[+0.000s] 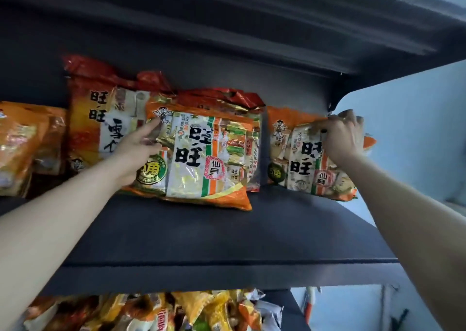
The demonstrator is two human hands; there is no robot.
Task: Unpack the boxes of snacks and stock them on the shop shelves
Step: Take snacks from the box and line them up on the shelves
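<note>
Two large orange-and-white rice cracker bags stand on a dark shelf [227,242]. My left hand [137,151] lies against the front of the middle bag [206,154], its index finger stretched toward the bag's top left corner. My right hand [344,135] grips the upper right part of the right-hand bag [302,154], fingers curled over its top edge, at the shelf's right end. More bags of the same kind stand behind the middle bag.
A taller red-and-white snack bag [100,119] stands left of the middle bag, and orange bags [22,149] fill the far left. The shelf below holds several mixed snack packets [156,313]. Another dark shelf [252,28] hangs overhead. A pale wall [403,141] lies beyond the right end.
</note>
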